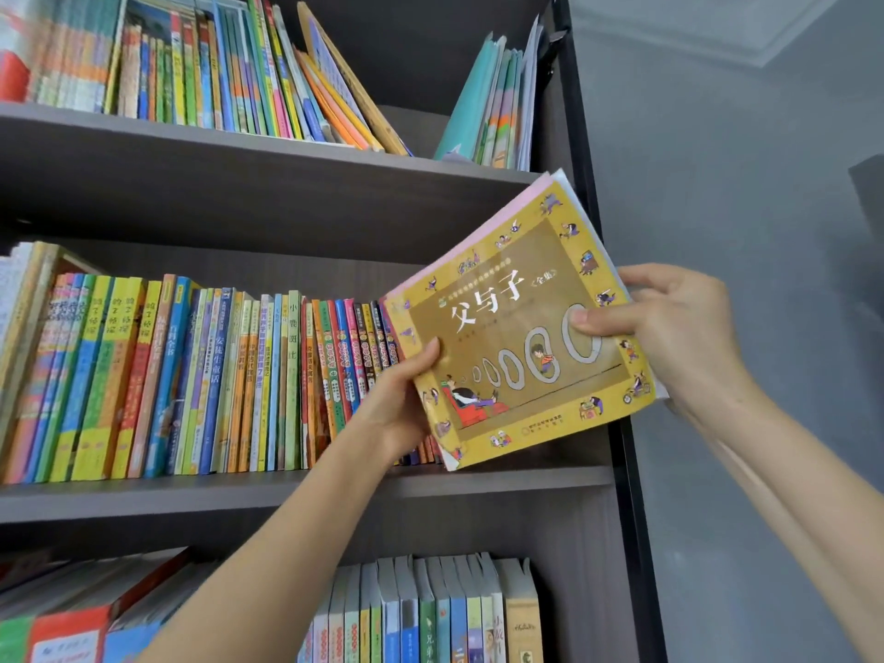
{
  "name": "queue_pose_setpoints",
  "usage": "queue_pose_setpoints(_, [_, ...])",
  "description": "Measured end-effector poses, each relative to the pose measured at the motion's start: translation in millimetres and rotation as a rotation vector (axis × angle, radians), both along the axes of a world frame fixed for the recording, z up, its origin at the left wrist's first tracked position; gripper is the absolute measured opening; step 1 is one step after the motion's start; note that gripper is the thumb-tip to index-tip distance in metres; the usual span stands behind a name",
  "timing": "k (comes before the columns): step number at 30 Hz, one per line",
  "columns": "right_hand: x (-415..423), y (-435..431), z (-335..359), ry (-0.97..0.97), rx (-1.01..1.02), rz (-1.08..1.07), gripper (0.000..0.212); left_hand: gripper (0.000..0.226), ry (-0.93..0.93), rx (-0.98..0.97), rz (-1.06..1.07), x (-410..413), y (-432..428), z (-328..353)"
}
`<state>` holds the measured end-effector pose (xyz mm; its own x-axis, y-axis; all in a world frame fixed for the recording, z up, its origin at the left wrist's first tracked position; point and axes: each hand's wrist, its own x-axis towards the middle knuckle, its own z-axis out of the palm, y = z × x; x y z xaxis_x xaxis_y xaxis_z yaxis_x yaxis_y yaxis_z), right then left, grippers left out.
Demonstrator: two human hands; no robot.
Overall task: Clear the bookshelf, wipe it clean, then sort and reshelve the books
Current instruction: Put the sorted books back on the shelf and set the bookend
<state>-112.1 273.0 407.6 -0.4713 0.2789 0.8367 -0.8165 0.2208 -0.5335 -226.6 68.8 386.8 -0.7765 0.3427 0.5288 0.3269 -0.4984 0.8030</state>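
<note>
A wide yellow picture book point(521, 327) with a brown cover panel and cartoon figures is tilted at the right end of the middle shelf point(502, 480), its lower left corner still among the shelved books. A thin stack of other books lies behind it. My left hand point(406, 399) grips its lower left edge, thumb on the cover. My right hand point(669, 337) pinches its right edge, thumb on the front. A long row of upright books point(191, 380) fills the middle shelf to the left.
The top shelf point(239, 141) holds leaning thin books point(215, 69) and a separate leaning bunch point(497, 102) at its right. The bottom shelf has upright books point(430, 614) and flat stacks point(71, 614). A dark frame post point(626, 471) borders the right side, with a grey wall point(741, 184) beyond.
</note>
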Motion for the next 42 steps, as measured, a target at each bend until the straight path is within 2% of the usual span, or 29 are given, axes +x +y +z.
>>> queue_pose_setpoints(5, [-36.6, -0.5, 16.2, -0.102, 0.036, 0.130, 0.036, 0.063, 0.231, 0.154, 0.422, 25.5, -19.4, 13.1])
queue_pose_setpoints(9, [-74.9, -5.3, 24.7, -0.226, 0.147, 0.200, 0.019, 0.056, 0.429, 0.149, 0.697, 42.1, -20.5, 12.5])
queue_pose_setpoints(12, [-98.2, -8.8, 29.5, -0.293, 0.182, 0.190, 0.019, 0.046, 0.465, 0.124, 0.865, 42.4, -9.6, 12.6])
queue_pose_setpoints(14, [-110.9, -12.5, 27.7, -0.335, 0.220, 0.061, 0.031, 0.042, 0.429, 0.087, 0.976, 36.0, 1.8, 13.4])
queue_pose_setpoints(15, [-115.5, -14.7, 25.1, -0.355, 0.254, -0.065, 0.049, 0.041, 0.405, 0.064, 1.020, 31.2, 9.4, 12.8])
queue_pose_setpoints(17, [-113.6, -24.8, 14.3, -0.392, 0.423, -0.449, 0.090, 0.040, 0.365, -0.006, 1.107, 19.8, 26.6, 9.2])
queue_pose_setpoints(18, [-110.2, -32.3, 6.0, -0.374, 0.513, -0.630, 0.097, 0.040, 0.355, -0.061, 1.153, 14.5, 35.2, 6.6])
queue_pose_setpoints(19, [-106.2, -41.2, -3.7, -0.318, 0.577, -0.735, 0.095, 0.040, 0.354, -0.122, 1.198, 9.9, 43.4, 5.0])
queue_pose_setpoints(20, [-107.9, -47.8, -12.9, -0.244, 0.618, -0.731, 0.085, 0.040, 0.355, -0.179, 1.235, 6.0, 49.2, 4.6])
queue_pose_setpoints(21, [-106.8, -52.8, -21.6, -0.195, 0.641, -0.639, 0.072, 0.041, 0.349, -0.225, 1.256, 1.9, 54.2, 5.9])
queue_pose_setpoints(24, [-101.8, -54.2, -37.2, -0.338, 0.468, 0.006, 0.037, 0.046, 0.297, -0.314, 1.287, -2.8, 59.5, 10.4])
queue_pose_setpoints(26, [-95.5, -48.7, -42.8, -0.413, 0.379, 0.345, 0.045, 0.052, 0.302, -0.370, 1.270, 0.9, 60.5, 11.4])
queue_pose_setpoints(27, [-93.3, -46.2, -45.3, -0.406, 0.365, 0.431, 0.057, 0.054, 0.330, -0.399, 1.226, 4.1, 61.7, 10.9])
queue_pose_setpoints(29, [-90.3, -46.6, -48.7, -0.382, 0.373, 0.460, 0.083, 0.054, 0.378, -0.455, 1.050, 11.9, 65.4, 9.1])
queue_pose_setpoints(31, [-89.0, -44.3, -49.5, -0.381, 0.320, 0.404, 0.096, 0.051, 0.370, -0.500, 0.862, 20.9, 72.3, 8.6])
queue_pose_setpoints(33, [-91.7, -43.3, -47.7, -0.359, 0.273, 0.335, 0.097, 0.045, 0.332, -0.513, 0.730, 24.8, 73.0, 8.2])
queue_pose_setpoints(36, [-95.3, -42.1, -44.6, -0.312, 0.306, 0.268, 0.090, 0.037, 0.219, -0.460, 0.534, 19.3, 63.8, 10.5])
queue_pose_setpoints(39, [-108.7, -48.8, -46.8, -0.299, 0.248, 0.127, 0.105, 0.032, 0.173, -0.399, 0.348, 10.5, 46.6, 12.2])
queue_pose_setpoints(40, [-112.5, -51.8, -47.0, -0.294, 0.188, 0.075, 0.103, 0.031, 0.176, -0.376, 0.294, 9.3, 41.8, 12.0])
queue_pose_setpoints(42, [-118.0, -56.4, -45.5, -0.272, 0.053, -0.020, 0.082, 0.031, 0.210, -0.386, 0.200, 6.0, 35.9, 9.4])
